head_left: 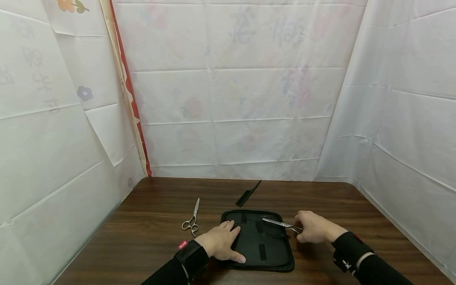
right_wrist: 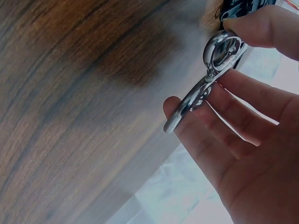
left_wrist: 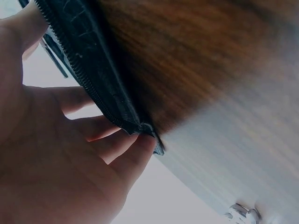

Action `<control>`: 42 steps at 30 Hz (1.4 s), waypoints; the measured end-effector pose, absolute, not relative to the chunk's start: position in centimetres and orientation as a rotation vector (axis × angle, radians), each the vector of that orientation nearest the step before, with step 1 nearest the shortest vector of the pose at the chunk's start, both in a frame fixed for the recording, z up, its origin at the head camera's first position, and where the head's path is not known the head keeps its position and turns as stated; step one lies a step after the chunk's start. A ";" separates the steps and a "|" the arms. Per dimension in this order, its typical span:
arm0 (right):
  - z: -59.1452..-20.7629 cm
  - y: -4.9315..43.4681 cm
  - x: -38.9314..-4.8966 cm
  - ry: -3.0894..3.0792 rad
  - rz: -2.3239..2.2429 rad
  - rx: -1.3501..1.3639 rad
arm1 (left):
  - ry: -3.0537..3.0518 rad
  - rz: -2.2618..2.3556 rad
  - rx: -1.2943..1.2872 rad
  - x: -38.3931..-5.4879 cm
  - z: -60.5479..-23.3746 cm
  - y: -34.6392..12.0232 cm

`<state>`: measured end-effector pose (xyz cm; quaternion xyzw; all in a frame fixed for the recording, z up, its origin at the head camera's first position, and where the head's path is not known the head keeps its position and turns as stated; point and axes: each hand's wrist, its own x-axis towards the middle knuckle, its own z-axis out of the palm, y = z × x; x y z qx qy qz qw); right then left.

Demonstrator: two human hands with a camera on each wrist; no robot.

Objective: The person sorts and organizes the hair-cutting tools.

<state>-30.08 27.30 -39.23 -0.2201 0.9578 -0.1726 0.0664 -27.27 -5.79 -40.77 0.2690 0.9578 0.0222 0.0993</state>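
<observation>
A black zip case (head_left: 273,253) lies opened flat on the wooden table, its inside with dark elastic loops facing up. My left hand (head_left: 221,242) rests on the case's left side, fingers spread. In the left wrist view its fingers lie along the zipped edge (left_wrist: 74,60). The right hand (head_left: 313,227) holds silver hair scissors (head_left: 279,223) by the handles, at the case's right edge. Their blades point left over the upper part of the case. Seen from the right wrist, thumb and fingers are on the finger rings (right_wrist: 223,50).
A second pair of silver hair scissors (head_left: 194,221) lies on the table left of the case, tips pointing away. Behind the case is a black comb (head_left: 246,196) with a thin tail. White sheeting (head_left: 231,142) hangs along the table's back and both sides.
</observation>
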 end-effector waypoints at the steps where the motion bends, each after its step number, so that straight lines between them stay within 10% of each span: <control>1: -39.2 27.3 -30.1 2.890 -0.517 -0.661 | 2.833 0.064 0.796 -27.3 -40.8 -5.8; 42: -39.2 26.5 -29.7 2.933 -0.384 -0.749 | 2.825 0.103 0.756 -27.4 -40.6 -5.8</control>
